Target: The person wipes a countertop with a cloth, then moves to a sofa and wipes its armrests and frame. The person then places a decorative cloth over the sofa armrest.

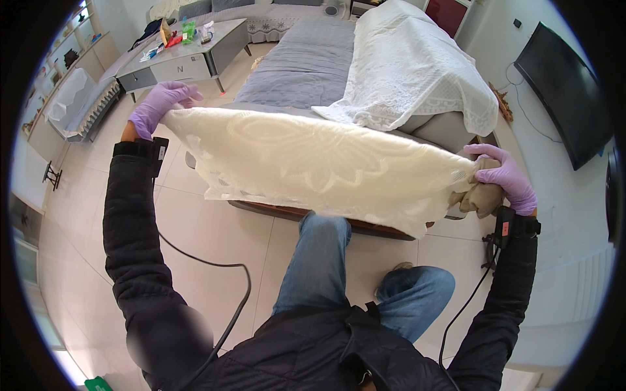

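A cream patterned lace-like cloth [313, 161] is stretched between my hands, its lower edge hanging above my knee. In a purple glove, my left hand [164, 105] grips its upper left corner. My right hand [508, 176], gloved the same way, holds the right end together with a bunched brown-beige cloth [484, 198]. Behind the stretched cloth lies a long sofa seat with a grey quilted cover [303, 63]. A white lace cloth [411, 68] drapes over the sofa's right side and back.
A grey coffee table [178, 71] bearing packets and small items stands at the upper left. A television [560, 95] hangs on the right wall. Black cables run from both my wrists. The dark wooden sofa base [386, 231] shows below the cloth, on a tiled floor.
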Demonstrator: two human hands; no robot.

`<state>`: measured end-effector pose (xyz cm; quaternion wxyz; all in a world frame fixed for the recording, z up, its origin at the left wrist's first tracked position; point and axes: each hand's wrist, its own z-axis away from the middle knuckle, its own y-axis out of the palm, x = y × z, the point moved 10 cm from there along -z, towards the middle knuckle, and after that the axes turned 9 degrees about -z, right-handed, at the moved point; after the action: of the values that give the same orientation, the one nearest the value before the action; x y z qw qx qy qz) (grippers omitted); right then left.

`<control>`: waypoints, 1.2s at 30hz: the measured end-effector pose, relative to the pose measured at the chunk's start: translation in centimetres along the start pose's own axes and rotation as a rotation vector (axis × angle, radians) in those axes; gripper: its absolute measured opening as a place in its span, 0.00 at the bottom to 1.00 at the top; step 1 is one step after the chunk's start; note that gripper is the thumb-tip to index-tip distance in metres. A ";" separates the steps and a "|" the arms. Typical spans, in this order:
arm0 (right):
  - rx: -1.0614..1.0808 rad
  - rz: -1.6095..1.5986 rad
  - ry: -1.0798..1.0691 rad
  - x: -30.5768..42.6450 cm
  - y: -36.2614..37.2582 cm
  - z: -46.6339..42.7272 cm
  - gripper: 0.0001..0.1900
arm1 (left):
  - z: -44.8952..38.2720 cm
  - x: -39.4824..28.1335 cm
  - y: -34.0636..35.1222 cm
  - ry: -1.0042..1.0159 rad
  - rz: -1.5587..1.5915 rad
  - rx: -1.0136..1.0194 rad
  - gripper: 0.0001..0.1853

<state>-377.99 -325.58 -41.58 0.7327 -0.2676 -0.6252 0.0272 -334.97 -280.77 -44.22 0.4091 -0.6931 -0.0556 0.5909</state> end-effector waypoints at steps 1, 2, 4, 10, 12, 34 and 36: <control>-0.069 -0.004 0.069 -0.8 -0.9 0.0 0.30 | 0.5 -1.3 0.9 0.099 0.106 0.142 0.18; -0.036 0.003 0.113 -1.3 -0.8 -0.1 0.27 | 1.1 -2.0 1.3 0.115 0.163 0.233 0.20; 0.052 0.034 0.064 -1.1 -0.4 -0.5 0.25 | 2.4 -3.3 1.3 0.162 0.139 0.299 0.26; -0.155 -0.098 0.053 -1.6 -2.5 -1.0 0.17 | 5.7 -4.1 2.8 0.384 0.041 0.385 0.30; -0.240 -0.059 0.097 -2.0 -3.0 -1.8 0.16 | 3.7 -1.0 2.5 0.231 -0.056 0.352 0.27; -0.326 0.252 -0.292 -6.3 12.6 -13.7 0.06 | -5.0 15.4 -0.4 -0.075 -0.366 -0.337 0.23; -0.251 0.508 -0.145 -9.5 15.5 -14.0 0.06 | -4.6 17.7 3.0 -0.108 -0.616 -0.291 0.22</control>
<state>-362.49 -320.91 -57.81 0.6171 -0.5015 -0.5873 0.1509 -326.97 -275.11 -59.93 0.4616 -0.6625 -0.3675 0.4615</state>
